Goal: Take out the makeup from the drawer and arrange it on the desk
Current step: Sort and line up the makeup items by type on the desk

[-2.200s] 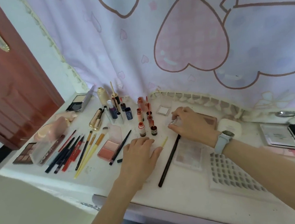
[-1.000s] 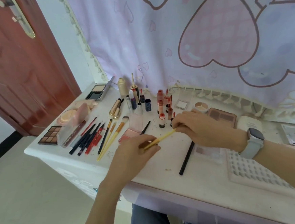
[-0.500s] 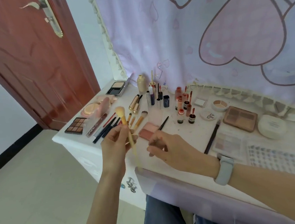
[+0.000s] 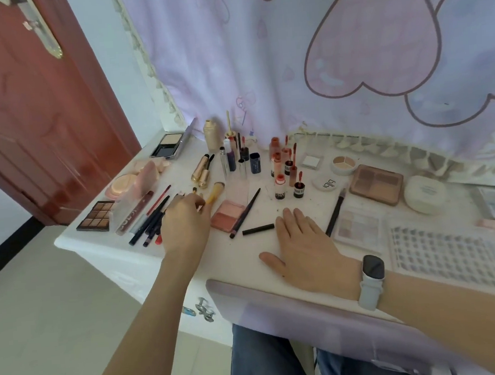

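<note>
Your left hand [image 4: 184,222] reaches over the row of pencils [image 4: 151,221] and pinches the handle of a yellow makeup brush [image 4: 212,194], its bristles pointing away from you. Your right hand [image 4: 304,248] lies flat and relaxed on the white table [image 4: 246,261]. A pink blush palette [image 4: 227,215] sits between your hands, lipsticks [image 4: 280,170] beyond.

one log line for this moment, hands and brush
left hand: setting yellow brush among brushes | right hand: flat on desk, holding nothing | stage: arranging
</note>
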Motion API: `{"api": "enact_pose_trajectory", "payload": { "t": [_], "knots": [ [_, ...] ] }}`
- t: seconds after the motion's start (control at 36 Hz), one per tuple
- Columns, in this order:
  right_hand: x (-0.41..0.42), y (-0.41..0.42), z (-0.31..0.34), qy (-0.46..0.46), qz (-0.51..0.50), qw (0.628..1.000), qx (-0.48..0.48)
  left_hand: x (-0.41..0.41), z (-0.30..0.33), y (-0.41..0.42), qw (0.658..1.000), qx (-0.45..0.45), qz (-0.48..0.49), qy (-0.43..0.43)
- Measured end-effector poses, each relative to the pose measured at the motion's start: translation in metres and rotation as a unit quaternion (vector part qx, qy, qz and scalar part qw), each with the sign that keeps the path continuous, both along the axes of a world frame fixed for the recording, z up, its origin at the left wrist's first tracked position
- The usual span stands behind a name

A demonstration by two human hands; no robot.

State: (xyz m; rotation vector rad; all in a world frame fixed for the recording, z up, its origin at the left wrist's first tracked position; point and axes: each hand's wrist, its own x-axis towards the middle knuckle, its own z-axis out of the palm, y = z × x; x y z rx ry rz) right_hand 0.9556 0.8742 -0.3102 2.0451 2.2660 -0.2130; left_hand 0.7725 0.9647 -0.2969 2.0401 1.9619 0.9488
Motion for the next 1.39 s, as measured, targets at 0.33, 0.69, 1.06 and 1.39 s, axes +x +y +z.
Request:
{"api": "enact_pose_trajectory", "payload": {
  "t": [0.33,0.69,1.06,1.39],
  "knots": [
    [0.006,0.001,-0.007,0.015,0.014,1.000,0.022,0.014,-0.001,0.003,0.998,-0.003,0.029,0.049],
    [0.079,0.005,0.029,0.099,0.168,0.974,0.114,0.056,-0.003,-0.067,0.976,0.083,-0.196,-0.038],
    [0.099,0.008,0.016,-0.117,0.369,0.888,0.249,0.085,-0.033,-0.090,0.972,0.011,-0.233,-0.036],
    [0.093,-0.003,0.057,0.559,-0.042,0.745,0.361,0.088,-0.030,-0.088,0.966,-0.014,-0.215,-0.145]
  ]
}}
